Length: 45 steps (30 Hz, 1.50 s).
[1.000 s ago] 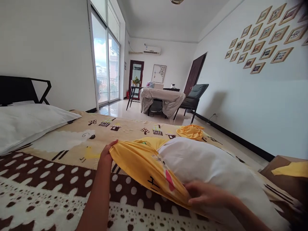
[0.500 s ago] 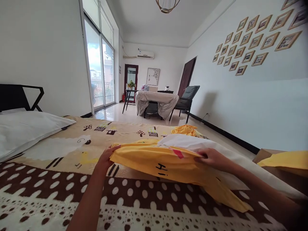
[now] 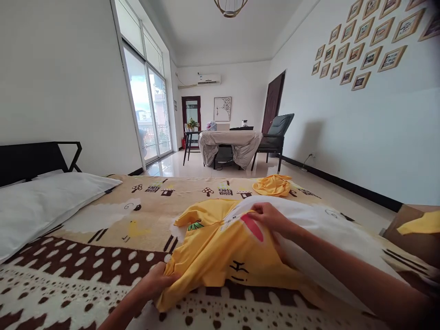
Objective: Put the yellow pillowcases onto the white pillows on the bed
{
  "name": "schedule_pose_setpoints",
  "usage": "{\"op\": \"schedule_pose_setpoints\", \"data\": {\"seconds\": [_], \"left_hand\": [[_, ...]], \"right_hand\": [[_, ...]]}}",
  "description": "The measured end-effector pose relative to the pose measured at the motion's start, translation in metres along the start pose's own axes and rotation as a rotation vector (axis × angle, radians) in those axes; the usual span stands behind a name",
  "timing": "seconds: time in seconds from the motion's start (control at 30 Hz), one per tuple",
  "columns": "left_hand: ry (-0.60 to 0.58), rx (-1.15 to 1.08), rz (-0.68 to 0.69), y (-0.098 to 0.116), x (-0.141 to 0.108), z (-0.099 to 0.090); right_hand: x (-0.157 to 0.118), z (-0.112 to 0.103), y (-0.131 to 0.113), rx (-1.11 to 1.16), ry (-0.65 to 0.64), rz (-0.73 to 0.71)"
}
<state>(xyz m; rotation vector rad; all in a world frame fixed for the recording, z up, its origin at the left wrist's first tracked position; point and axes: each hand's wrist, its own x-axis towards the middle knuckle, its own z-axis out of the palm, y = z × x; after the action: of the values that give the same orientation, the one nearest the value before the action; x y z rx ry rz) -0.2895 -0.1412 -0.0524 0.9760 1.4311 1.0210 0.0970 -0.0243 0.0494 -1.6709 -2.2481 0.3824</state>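
Single head-worn view, looking forward and down over the bed (image 3: 113,215), which fills the lower frame up close. Left hand (image 3: 156,280) and right hand (image 3: 270,217) near the lens, lower centre; far wall (image 3: 252,82) well back, upper centre.

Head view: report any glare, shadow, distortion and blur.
In the head view, the glass doors are bright and the floor beside them shines; a soft shadow falls on the wall right of the chair. The same head view stretches the picture frames toward the upper right, darkens and blurs along the right edge, yet leaves "Hi" on the yellow cloth readable.
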Motion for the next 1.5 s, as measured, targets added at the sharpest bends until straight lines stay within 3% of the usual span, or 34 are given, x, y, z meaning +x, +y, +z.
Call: {"op": "schedule_pose_setpoints", "data": {"seconds": [0.07,0.17,0.27,0.33,0.4,0.47,0.57,0.73,0.83,1.03,1.17,1.37,1.5], "left_hand": [[0.107,-0.003,-0.046,0.006,-0.007,0.0],[0.204,-0.232,-0.078,0.015,-0.013,0.002],[0.231,-0.406,-0.114,0.019,-0.012,0.006],[0.201,-0.457,-0.1,0.02,-0.011,0.008],[0.162,-0.462,-0.07,0.021,-0.012,0.01],[0.119,-0.433,-0.035,0.024,-0.014,0.012],[0.057,-0.389,0.029,0.029,-0.021,0.017],[-0.059,-0.387,0.125,0.035,-0.042,0.033],[-0.074,-0.376,0.151,0.034,-0.051,0.038],[-0.01,-0.329,0.067,0.023,-0.043,0.028],[0.06,-0.353,0.018,0.013,-0.031,0.024],[-0.022,-0.296,0.047,0.007,-0.027,0.02],[-0.005,-0.225,0.006,0.007,-0.029,0.015]], "right_hand": [[0.004,-0.001,0.003,-0.085,-0.109,-0.031],[-0.005,0.005,-0.001,-0.138,-0.213,-0.057],[-0.025,0.015,-0.028,-0.289,-0.089,-0.121],[-0.037,0.02,-0.056,-0.419,0.065,-0.274],[-0.045,0.026,-0.087,-0.453,0.134,-0.463],[-0.048,0.035,-0.115,-0.389,0.097,-0.595],[-0.04,0.056,-0.148,-0.204,-0.011,-0.655],[-0.021,0.102,-0.181,0.325,-0.256,-0.411],[-0.019,0.127,-0.19,0.585,-0.363,-0.324],[-0.023,0.156,-0.188,0.744,-0.309,-0.136],[-0.023,0.162,-0.186,0.743,-0.299,-0.175],[-0.026,0.163,-0.181,0.681,-0.294,-0.242],[-0.03,0.165,-0.18,0.653,-0.252,-0.297]]}}
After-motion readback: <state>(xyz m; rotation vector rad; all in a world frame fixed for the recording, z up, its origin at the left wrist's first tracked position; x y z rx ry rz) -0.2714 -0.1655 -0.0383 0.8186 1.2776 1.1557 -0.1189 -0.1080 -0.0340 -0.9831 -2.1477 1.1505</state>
